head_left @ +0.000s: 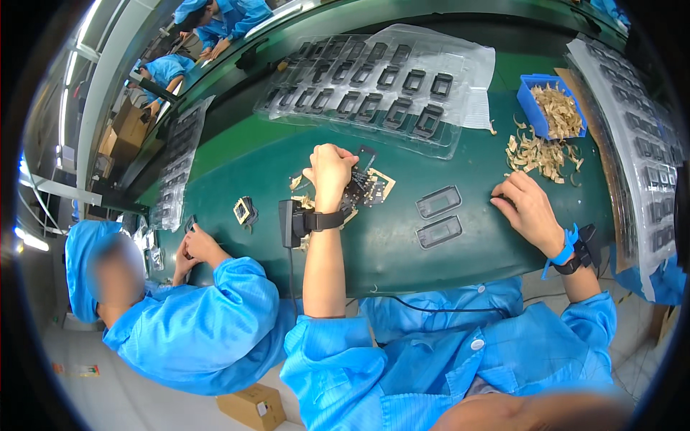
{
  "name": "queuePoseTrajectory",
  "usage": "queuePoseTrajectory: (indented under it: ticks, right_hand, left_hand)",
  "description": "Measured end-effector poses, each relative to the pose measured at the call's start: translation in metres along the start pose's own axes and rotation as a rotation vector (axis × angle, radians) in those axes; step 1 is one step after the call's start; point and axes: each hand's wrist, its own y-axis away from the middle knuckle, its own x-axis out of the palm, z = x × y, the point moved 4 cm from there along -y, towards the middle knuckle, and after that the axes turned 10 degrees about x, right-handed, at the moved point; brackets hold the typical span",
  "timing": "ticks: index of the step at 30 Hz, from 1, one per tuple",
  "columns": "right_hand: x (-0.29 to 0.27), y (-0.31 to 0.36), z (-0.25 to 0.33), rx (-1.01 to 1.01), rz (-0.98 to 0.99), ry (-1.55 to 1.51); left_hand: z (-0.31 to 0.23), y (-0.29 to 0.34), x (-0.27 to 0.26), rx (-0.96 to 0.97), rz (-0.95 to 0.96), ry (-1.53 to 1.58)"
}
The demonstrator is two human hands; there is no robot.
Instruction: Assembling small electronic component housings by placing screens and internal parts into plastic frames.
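My left hand (332, 172) is closed in a pinch over a pile of thin black pieces (359, 188) with tan backing frames. Its fingertips are partly hidden, so what they hold cannot be made out. To the right of that pile, two dark rectangular frames with rounded corners lie one behind the other: the far frame (439, 202) and the near frame (439, 232). My right hand (530, 212) is by the table surface right of these frames, fingers bent and slightly apart from the thumb, with nothing visible in them.
A blue bin (533, 108) of tan strips stands far right, loose strips (543, 156) spilling before it. Clear trays (359, 86) of black frames lie at the back, more trays (640, 144) at right. A co-worker (194, 309) handles a dark part at left. A cable hangs from my left wrist.
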Motion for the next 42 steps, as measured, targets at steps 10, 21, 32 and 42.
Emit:
queuePoseTrajectory:
  ticks: [10, 21, 32, 42]
  right_hand:
    - [0.009, 0.012, 0.02, -0.035, 0.096, -0.23]
    - [0.044, 0.039, 0.018, 0.568, 0.698, -1.185]
    - [0.041, 0.056, 0.011, 0.548, 0.553, -1.097]
    - [0.02, 0.072, 0.028, -0.311, -0.072, -0.141]
  left_hand:
    - [-0.053, 0.048, -0.036, 0.442, -0.447, 0.158]
    - [-0.121, 0.229, 0.025, 1.188, -0.377, -0.069]
    - [-0.106, 0.223, 0.053, -0.136, 0.208, 1.344]
    - [-0.125, 0.231, 0.032, 0.788, -0.191, 0.369]
